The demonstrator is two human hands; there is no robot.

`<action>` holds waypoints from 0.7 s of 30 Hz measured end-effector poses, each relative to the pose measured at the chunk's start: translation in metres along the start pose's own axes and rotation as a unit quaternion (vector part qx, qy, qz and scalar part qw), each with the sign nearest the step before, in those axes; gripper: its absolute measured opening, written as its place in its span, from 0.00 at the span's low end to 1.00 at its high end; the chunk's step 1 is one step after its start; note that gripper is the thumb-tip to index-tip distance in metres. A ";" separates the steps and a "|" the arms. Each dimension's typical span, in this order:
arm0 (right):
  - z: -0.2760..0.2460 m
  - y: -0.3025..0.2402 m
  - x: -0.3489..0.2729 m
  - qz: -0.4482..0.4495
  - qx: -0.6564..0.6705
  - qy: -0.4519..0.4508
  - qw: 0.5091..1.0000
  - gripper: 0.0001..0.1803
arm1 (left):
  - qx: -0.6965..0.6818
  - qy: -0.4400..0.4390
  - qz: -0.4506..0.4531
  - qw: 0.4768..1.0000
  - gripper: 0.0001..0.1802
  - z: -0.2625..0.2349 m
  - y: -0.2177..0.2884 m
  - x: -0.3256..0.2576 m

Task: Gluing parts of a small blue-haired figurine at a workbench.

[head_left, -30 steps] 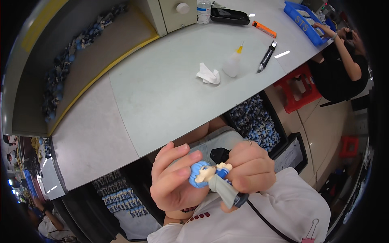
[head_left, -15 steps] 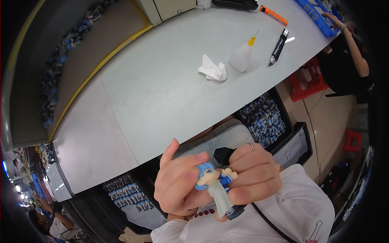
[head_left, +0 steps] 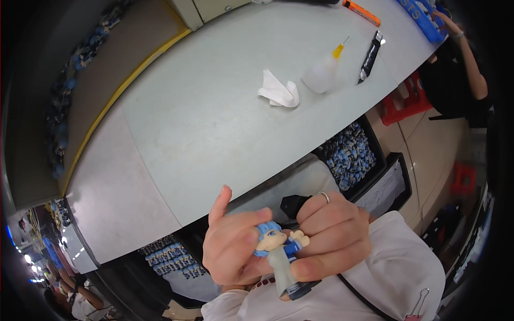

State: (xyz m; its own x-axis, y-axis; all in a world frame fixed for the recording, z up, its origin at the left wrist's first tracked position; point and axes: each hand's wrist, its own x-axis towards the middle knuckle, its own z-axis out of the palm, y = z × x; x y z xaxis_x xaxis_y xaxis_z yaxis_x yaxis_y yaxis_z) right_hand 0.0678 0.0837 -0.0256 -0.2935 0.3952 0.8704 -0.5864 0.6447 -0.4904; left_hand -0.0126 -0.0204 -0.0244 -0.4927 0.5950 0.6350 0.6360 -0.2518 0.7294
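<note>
A blue-haired figurine (head_left: 284, 265) in a grey garment is held aslant just off the near edge of the table (head_left: 203, 134). The left hand (head_left: 233, 249) is partly closed, fingers against the figurine's head, one finger raised clear. The right hand (head_left: 336, 235) is curled tight, its thumb against the figurine's lower body. On the table lie a crumpled white tissue (head_left: 279, 93) and a black cutter (head_left: 370, 59), with a yellow-tipped bottle (head_left: 319, 77) too; small blue pieces (head_left: 350, 155) fill a spot below the table's near edge.

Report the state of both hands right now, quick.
Left hand: closed, holding the blue-haired figurine around its head.
Right hand: closed, holding the same figurine by its lower body.
</note>
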 end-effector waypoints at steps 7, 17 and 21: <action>0.000 -0.007 0.002 0.015 -0.026 0.008 1.000 0.11 | 0.034 0.073 -0.003 0.997 0.19 0.024 0.006 -0.007; -0.015 -0.002 0.009 -0.043 -0.021 -0.159 0.986 0.12 | -0.578 0.046 -0.125 0.805 0.22 0.018 -0.015 -0.005; -0.004 0.008 0.010 -0.053 -0.013 -0.139 0.989 0.16 | -0.648 -0.012 -0.191 0.737 0.22 0.016 -0.029 -0.006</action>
State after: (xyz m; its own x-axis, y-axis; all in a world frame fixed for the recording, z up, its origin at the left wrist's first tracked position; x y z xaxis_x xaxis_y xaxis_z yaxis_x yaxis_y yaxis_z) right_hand 0.0631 0.0952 -0.0205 -0.4295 0.1327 0.8933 -0.6061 0.6910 -0.3940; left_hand -0.0187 -0.0046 -0.0528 -0.4686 0.8209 0.3264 -0.6556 -0.5708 0.4944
